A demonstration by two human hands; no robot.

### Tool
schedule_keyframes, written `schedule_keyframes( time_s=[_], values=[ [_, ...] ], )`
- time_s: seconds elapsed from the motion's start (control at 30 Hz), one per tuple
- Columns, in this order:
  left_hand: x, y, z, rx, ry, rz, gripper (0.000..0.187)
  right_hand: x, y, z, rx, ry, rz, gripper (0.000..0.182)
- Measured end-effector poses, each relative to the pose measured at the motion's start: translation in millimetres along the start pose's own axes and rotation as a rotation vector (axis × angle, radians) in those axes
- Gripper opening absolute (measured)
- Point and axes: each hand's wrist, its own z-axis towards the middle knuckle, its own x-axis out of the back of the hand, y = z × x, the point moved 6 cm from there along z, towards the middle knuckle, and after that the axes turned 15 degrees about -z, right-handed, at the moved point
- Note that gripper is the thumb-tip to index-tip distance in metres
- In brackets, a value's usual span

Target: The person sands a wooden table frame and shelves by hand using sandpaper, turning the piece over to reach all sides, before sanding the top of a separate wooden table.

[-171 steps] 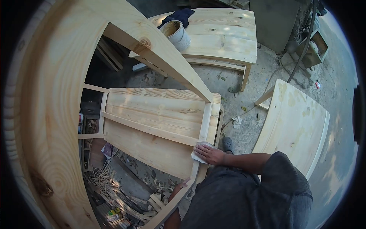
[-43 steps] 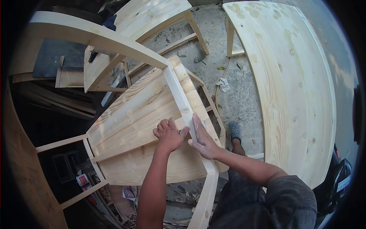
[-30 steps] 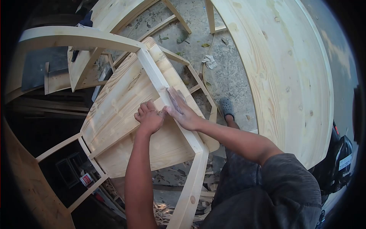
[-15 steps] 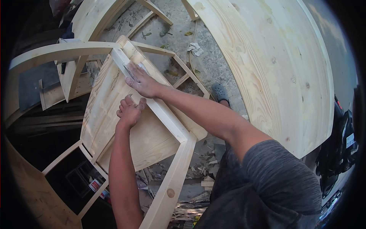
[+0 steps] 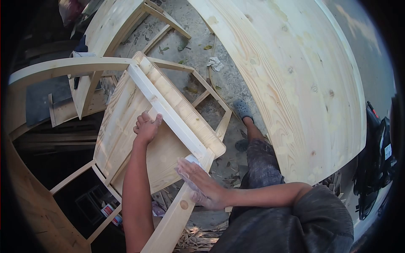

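A wooden chair frame (image 5: 177,128) lies tilted in front of me, its broad seat panel (image 5: 166,160) beneath the rails. My left hand (image 5: 147,126) grips a small pale wooden piece beside the long rail, fingers curled round it. On the rail just past the corner joint rests my right hand (image 5: 201,185), dusty and laid flat, pressing a whitish sheet (image 5: 193,160) against the wood. The sheet sticks out past the fingertips; most of it is hidden under the palm.
A large wooden panel (image 5: 295,84) stands at the right. Another wooden frame (image 5: 114,25) is at the upper left. Leaves and crumpled paper (image 5: 215,64) lie on the concrete floor. My foot in a grey clog (image 5: 242,109) is beside the chair.
My right hand has slid down the rail toward me, from near its upper end to beyond the corner joint. My left hand has stayed at nearly the same part of the frame.
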Motion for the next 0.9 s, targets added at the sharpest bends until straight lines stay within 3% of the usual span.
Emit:
schedule_keyframes(
  time_s=[0.1, 0.13, 0.2, 0.3, 0.33, 0.4, 0.43, 0.5, 0.57, 0.6, 0.63, 0.67, 0.7, 0.77, 0.8, 0.87, 0.9],
  values=[
    [1.4, 0.1, -17.0, 0.009, 0.018, -0.066, 0.097, 9.8, -57.3, -21.7, 0.385, -0.025, -0.005, 0.071],
    [-4.4, -6.9, -16.0, -0.034, 0.07, -0.107, 0.099, -0.2, -20.8, -25.3, 0.479, 0.045, -0.208, 0.081],
    [-7.1, -5.8, -29.2, -0.121, 0.126, -0.325, 0.097, -6.8, 77.0, -24.4, 0.09, 0.087, -0.189, 0.085],
    [3.1, 14.9, -104.4, -0.164, 0.047, -0.886, 0.082, -25.7, 90.9, -29.6, -0.171, 0.162, -0.283, 0.09],
    [-2.7, 4.7, -119.7, -0.142, -0.005, -1.053, 0.078, -11.4, 29.7, -14.3, -0.041, 0.098, -0.323, 0.092],
    [-33.7, -27.8, -165.2, -0.061, -0.133, -1.392, 0.07, 15.9, -96.9, 0.1, 0.253, 0.07, -0.109, 0.088],
    [-53.5, -45.0, -182.0, -0.031, -0.155, -1.535, 0.067, 14.4, -133.9, -3.2, 0.481, 0.026, -0.094, 0.083],
    [-107.0, -92.8, -208.3, 0.049, -0.21, -1.606, 0.061, 1.8, -118.2, -10.4, 0.767, 0.155, -0.313, 0.079],
    [-149.4, -102.7, -242.9, -0.063, -0.083, -1.052, 0.056, -2.1, -38.3, -18.3, 0.546, 0.19, -0.274, 0.079],
    [-163.0, -87.5, -256.3, -0.148, 0.019, -0.505, 0.053, -2.0, 6.8, -24.3, 0.367, 0.157, -0.357, 0.078],
    [-187.6, -80.1, -262.8, -0.063, -0.151, -0.482, 0.053, 1.4, 51.7, -34.6, 0.181, 0.124, -0.445, 0.077],
    [-208.6, -70.6, -275.7, 0.022, -0.331, -0.456, 0.054, 3.3, 79.9, -47.7, 0.144, 0.083, -0.358, 0.075],
    [-213.9, -43.5, -289.6, -0.065, -0.4, -0.442, 0.051, 16.7, 85.2, -52.3, 0.108, 0.042, -0.276, 0.073],
    [-222.2, 9.1, -308.3, -0.241, -0.518, -0.417, 0.046, 51.1, 82.5, -60.6, -0.128, -0.251, -0.155, 0.066],
    [-221.9, 30.0, -304.4, -0.343, -0.421, -0.48, 0.045, 69.9, 68.8, -66.4, -0.257, -0.397, -0.089, 0.063],
    [-211.4, 75.5, -285.8, -0.55, -0.222, -0.597, 0.043, 136.7, 30.3, -69.1, -0.38, -0.226, -0.207, 0.049],
    [-196.7, 95.7, -273.6, -0.585, -0.059, -0.631, 0.044, 168.5, 38.0, -82.3, -0.423, -0.022, -0.221, 0.047]
  ],
)
